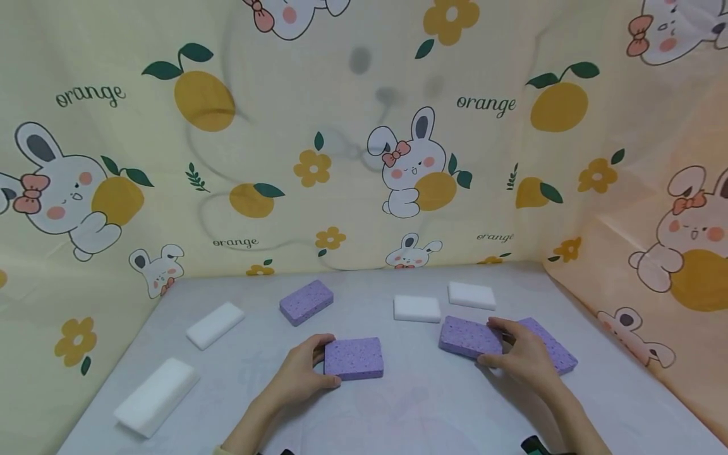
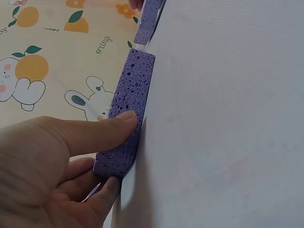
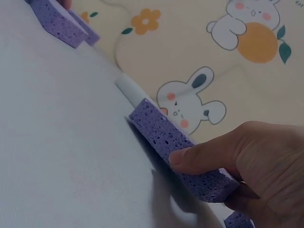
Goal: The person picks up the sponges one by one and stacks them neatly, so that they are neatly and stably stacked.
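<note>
Near the middle of the table, my left hand pinches the left end of a purple sponge, thumb in front and fingers behind. The left wrist view shows the thumb pressed on the pitted side of that sponge. To the right, my right hand grips another purple sponge by its right end. In the right wrist view a dark shadow lies under this sponge, which looks tilted just off the table. Partly behind the right hand lies a third purple sponge.
One more purple sponge lies at the back left. White blocks stand at the left, a smaller one behind a larger one. Two white blocks lie at the back right. A printed cloth hangs behind the table.
</note>
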Motion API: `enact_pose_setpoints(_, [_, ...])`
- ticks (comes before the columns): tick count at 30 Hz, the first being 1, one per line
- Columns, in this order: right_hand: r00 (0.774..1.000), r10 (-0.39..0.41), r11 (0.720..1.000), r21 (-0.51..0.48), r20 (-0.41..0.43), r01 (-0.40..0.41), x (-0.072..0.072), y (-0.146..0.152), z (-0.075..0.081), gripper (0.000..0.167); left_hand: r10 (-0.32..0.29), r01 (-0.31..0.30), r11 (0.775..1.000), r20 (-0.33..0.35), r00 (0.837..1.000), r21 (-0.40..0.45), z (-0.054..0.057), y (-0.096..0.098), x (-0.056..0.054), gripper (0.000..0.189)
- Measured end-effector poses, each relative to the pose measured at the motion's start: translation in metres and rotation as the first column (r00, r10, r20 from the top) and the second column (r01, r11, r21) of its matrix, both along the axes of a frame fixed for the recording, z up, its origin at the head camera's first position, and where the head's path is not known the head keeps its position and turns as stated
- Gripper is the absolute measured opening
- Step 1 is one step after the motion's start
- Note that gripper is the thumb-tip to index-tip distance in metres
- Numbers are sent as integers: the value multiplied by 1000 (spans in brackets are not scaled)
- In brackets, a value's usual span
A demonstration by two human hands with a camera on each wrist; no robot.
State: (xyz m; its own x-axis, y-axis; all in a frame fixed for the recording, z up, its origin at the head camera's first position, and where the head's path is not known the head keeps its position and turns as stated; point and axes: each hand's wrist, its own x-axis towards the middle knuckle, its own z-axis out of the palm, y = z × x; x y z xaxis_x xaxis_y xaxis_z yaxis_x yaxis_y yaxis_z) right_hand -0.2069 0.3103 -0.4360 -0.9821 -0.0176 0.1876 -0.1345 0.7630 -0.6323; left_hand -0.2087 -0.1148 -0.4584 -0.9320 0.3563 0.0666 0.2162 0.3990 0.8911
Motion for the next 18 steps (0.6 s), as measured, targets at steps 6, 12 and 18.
enact_pose_setpoints(6, [999, 40, 995, -96, -27, -42, 2, -3, 0, 88, -1, 1, 1000, 19, 1000, 9, -1, -2, 2, 80])
enact_pose_setpoints(12, [993, 95, 975, -193, -72, -108, 6, -13, 5, 86, 1, -1, 1000, 11, 1000, 14, -1, -1, 2, 80])
enact_pose_setpoints(18, [986, 123, 964, -222, -114, -145, 10, -20, 10, 83, 0, 0, 1000, 7, 1000, 10, 1, 0, 1, 79])
